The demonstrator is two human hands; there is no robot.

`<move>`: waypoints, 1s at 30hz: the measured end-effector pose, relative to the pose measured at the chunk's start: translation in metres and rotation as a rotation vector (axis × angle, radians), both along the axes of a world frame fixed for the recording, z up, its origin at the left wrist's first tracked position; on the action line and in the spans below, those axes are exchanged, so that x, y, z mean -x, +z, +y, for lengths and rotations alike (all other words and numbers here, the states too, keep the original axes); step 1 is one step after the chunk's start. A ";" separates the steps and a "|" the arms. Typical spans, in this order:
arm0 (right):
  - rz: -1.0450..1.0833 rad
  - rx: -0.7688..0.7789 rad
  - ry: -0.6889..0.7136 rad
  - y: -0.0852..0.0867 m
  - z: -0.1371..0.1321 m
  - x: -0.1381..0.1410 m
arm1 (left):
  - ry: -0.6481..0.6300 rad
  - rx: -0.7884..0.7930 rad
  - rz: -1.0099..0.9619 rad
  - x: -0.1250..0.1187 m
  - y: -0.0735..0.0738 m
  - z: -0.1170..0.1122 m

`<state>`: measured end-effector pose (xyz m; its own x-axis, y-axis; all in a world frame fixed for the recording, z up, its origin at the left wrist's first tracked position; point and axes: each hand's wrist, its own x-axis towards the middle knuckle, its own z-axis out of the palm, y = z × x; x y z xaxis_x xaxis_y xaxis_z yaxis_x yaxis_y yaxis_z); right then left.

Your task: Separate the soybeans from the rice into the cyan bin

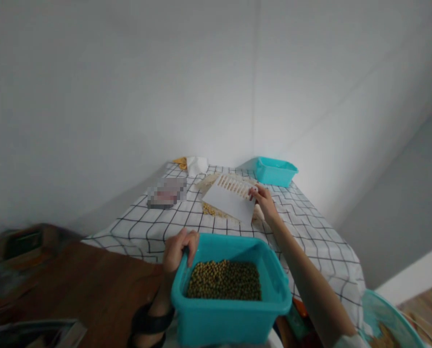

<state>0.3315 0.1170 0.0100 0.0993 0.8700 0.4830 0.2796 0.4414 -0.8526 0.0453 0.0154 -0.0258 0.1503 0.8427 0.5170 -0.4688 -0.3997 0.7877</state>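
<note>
My left hand [180,249] is closed over the left rim of a turquoise plastic basin [234,321] at the table's near edge. Inside the basin lies a layer of round, greenish-yellow beans [223,280]. On the far side of it, my right hand [264,199] pinches the right edge of a flat white board [227,199] with a row of slots along its far side. The board is tilted above a pale patch on the table, where loose yellow beans [209,210] show at its near left edge. What lies under the board is hidden.
A checked white cloth covers the table [139,227]. A second turquoise basin [276,171] stands at the back right, a white and yellow cloth [196,166] at the back. A blurred-out item [167,193] lies left. A translucent turquoise tub [390,319] stands at lower right.
</note>
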 end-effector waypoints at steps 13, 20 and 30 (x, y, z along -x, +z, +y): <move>0.043 -0.008 0.062 0.010 -0.013 0.014 | 0.048 0.082 -0.006 0.012 0.004 -0.003; 0.061 -0.008 0.052 0.011 -0.013 0.016 | 0.019 0.088 -0.037 0.023 0.008 0.002; 0.088 0.015 0.072 0.011 -0.014 0.017 | -0.009 0.119 -0.030 0.027 0.012 0.000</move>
<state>0.3146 0.1026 0.0208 0.0777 0.8837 0.4616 0.1715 0.4443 -0.8793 0.0185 0.0153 -0.0141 0.1444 0.8971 0.4176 -0.4964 -0.2994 0.8148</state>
